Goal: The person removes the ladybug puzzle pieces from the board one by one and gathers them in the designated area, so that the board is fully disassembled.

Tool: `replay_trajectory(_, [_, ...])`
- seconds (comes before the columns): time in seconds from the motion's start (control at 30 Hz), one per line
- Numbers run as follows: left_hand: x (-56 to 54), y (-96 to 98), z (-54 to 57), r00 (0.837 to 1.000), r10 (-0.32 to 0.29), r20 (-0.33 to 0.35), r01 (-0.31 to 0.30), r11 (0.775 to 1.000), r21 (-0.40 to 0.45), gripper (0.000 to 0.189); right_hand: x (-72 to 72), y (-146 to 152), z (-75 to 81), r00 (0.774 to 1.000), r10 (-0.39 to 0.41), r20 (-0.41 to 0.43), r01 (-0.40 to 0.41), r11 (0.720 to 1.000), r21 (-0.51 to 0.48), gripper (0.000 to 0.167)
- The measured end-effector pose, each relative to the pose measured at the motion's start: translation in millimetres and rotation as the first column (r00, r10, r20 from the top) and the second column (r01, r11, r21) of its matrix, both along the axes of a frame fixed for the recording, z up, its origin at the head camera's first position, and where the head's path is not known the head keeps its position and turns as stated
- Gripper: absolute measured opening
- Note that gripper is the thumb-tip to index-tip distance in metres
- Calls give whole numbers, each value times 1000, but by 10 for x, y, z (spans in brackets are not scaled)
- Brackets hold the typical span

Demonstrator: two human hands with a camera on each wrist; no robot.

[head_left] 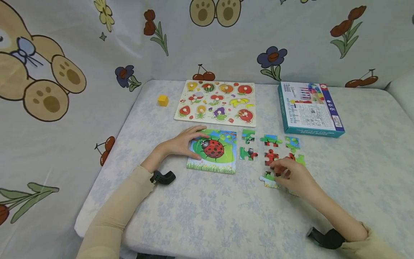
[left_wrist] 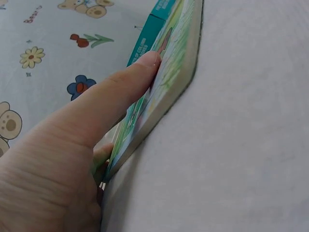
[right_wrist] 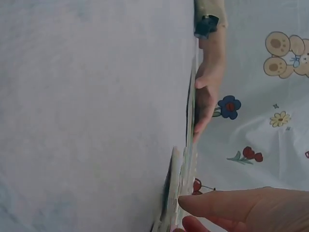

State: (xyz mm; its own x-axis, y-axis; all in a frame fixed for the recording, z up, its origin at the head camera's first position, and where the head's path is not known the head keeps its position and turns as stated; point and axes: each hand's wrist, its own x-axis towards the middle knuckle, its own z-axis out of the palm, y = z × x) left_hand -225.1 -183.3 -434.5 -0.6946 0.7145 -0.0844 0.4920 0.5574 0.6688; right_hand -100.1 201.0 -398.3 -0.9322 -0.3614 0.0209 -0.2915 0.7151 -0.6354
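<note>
A square ladybug puzzle board [head_left: 215,149] lies on the table. My left hand [head_left: 182,144] rests at its left side, thumb extended onto its picture and fingers at the upper left corner; in the left wrist view the thumb [left_wrist: 123,87] lies over the board's near edge. To the right are loose jigsaw pieces in rows, among them a green-and-black piece [head_left: 248,136] and a red spotted piece [head_left: 271,157]. Over the lower rows, my right hand [head_left: 295,176] pinches a red puzzle piece [head_left: 280,170] between thumb and fingers, which partly hide it.
Behind the board lies a fruit peg puzzle [head_left: 215,102], with a yellow cube [head_left: 163,100] to its left. A teal-sided box [head_left: 312,108] lies at the back right. Printed cloth [head_left: 207,46] rises behind the table. Each wrist wears a black camera mount [head_left: 163,177].
</note>
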Motion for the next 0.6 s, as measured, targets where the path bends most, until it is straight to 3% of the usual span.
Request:
replay_trajectory(0.13, [-21, 2, -29, 1000, 3, -3, -3, 1000, 9, 72, -48, -89, -29, 996, 6, -90, -2, 999, 42, 30])
replay_trajectory(0.3, [-56, -11, -73, 1000, 31, 6, -31, 995, 91, 44, -185, -456, 57, 994, 99, -39, -101, 993, -56, 24])
replay_trajectory(0.37, [-67, -18, -84, 999, 38, 12, -40, 991, 130, 39, -237, -679, 112, 988, 153, 22, -151, 985, -77, 24])
replay_trajectory(0.5, [-77, -26, -90, 999, 43, 27, -47, 983, 176, 38, -369, -1133, 87, 953, 288, 92, -280, 956, -92, 33])
replay_trajectory(0.6, [-80, -19, -95, 999, 41, 34, -46, 981, 189, 39, -431, -1436, 29, 929, 359, 90, -355, 933, -61, 41])
